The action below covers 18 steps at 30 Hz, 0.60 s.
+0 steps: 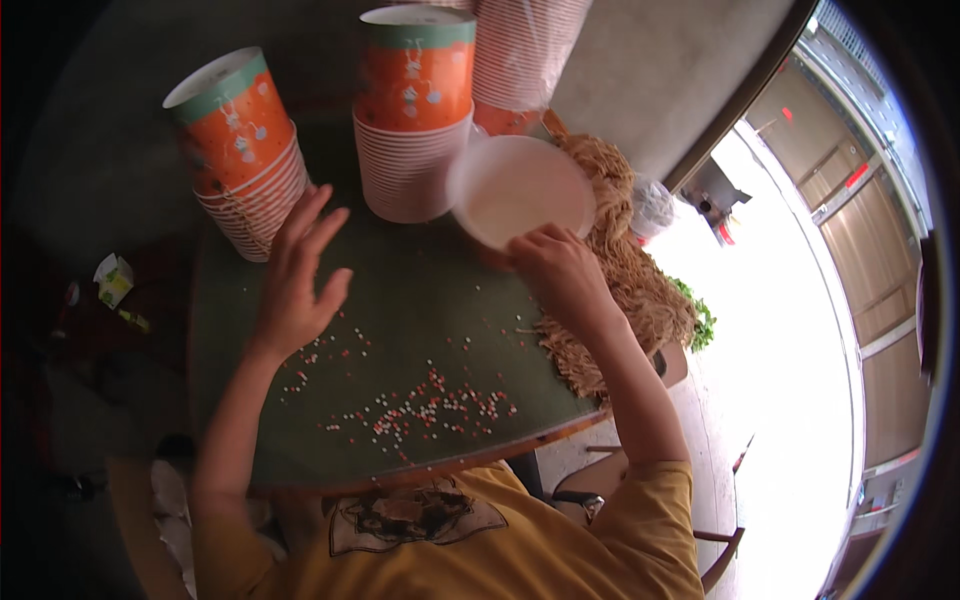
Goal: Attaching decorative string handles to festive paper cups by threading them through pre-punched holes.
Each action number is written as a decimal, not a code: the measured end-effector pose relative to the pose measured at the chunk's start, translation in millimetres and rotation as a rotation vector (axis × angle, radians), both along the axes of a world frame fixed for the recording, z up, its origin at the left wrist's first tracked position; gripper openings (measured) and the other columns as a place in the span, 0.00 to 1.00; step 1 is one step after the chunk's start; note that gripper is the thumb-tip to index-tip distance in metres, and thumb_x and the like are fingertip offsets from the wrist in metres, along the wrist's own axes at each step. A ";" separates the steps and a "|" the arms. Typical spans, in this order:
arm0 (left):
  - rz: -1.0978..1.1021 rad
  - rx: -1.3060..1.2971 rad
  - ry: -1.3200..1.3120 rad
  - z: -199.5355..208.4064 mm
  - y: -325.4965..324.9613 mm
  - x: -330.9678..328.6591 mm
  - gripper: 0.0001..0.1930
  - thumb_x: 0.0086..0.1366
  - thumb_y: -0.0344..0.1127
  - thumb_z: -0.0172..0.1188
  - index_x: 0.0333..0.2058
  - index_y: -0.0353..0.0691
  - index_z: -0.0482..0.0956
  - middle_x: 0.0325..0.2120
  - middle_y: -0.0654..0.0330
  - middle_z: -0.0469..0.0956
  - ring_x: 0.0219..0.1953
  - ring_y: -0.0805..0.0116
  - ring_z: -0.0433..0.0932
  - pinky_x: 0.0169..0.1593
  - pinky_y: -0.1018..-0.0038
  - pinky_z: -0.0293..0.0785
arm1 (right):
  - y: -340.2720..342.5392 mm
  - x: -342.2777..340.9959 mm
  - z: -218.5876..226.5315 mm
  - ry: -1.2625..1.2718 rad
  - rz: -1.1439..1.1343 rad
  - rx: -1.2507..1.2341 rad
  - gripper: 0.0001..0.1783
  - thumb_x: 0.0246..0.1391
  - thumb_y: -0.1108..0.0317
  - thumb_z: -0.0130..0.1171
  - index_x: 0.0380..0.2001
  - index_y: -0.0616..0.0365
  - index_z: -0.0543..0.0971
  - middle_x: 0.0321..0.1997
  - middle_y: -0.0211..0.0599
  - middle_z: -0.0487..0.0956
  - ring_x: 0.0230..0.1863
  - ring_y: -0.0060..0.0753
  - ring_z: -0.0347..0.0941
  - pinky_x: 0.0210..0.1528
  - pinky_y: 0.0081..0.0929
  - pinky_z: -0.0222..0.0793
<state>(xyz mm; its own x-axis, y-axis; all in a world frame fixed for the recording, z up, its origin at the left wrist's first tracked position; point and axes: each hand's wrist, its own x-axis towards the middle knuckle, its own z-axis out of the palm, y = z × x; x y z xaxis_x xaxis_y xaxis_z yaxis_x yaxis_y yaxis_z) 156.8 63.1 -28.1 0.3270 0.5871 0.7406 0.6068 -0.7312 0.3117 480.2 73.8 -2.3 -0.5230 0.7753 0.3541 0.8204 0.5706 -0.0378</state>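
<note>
My right hand [562, 268] has its fingers closed on the near rim of a paper tub [525, 190], whose pale inside faces me. My left hand [300, 275] is open, fingers spread, with nothing in it. Its fingertips are close to the left stack of nested orange and green paper tubs [240, 140]; I cannot tell whether they touch. A second stack of tubs [415, 100] rises behind the middle of the table, beside the held tub. Both stacks stand rims down. Small red and white beads [430, 405] lie scattered on the dark green table [420, 310].
A brown fringed cloth [625, 270] is bunched along the table's right side. Behind it stand more tubs in clear plastic [525, 50]. Green leaves [698, 315] show beyond the cloth, and a chair [725, 560] is at lower right. A bright doorway opens on the right.
</note>
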 end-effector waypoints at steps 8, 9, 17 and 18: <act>-0.158 -0.013 0.413 8.9 -15.5 27.2 0.11 0.55 0.25 0.59 0.37 0.42 0.73 0.35 0.60 0.75 0.47 0.63 0.74 0.67 0.50 0.53 | -45.0 18.2 18.5 0.279 0.155 -0.040 0.18 0.51 0.69 0.62 0.47 0.52 0.75 0.56 0.38 0.72 0.56 0.44 0.68 0.59 0.39 0.65; -0.135 -0.004 0.464 8.1 -22.5 26.3 0.10 0.55 0.25 0.57 0.37 0.41 0.73 0.34 0.60 0.74 0.45 0.63 0.74 0.67 0.50 0.54 | -50.7 24.2 13.2 0.358 0.050 -0.024 0.18 0.51 0.69 0.62 0.47 0.52 0.75 0.55 0.38 0.72 0.56 0.44 0.68 0.59 0.39 0.65; 0.050 -0.140 0.319 17.8 -69.9 13.7 0.17 0.53 0.20 0.57 0.43 0.39 0.75 0.33 0.58 0.72 0.39 0.57 0.73 0.45 0.64 0.71 | -53.1 53.5 -98.3 0.120 -0.064 -0.072 0.10 0.45 0.70 0.62 0.34 0.52 0.76 0.42 0.33 0.73 0.48 0.43 0.68 0.51 0.39 0.66; 0.069 -0.146 0.325 16.2 -71.9 12.8 0.17 0.53 0.20 0.57 0.43 0.39 0.75 0.33 0.58 0.72 0.39 0.57 0.73 0.45 0.64 0.71 | -53.9 48.1 -100.6 0.131 -0.058 -0.020 0.08 0.45 0.71 0.61 0.31 0.52 0.75 0.39 0.33 0.72 0.46 0.43 0.68 0.48 0.39 0.66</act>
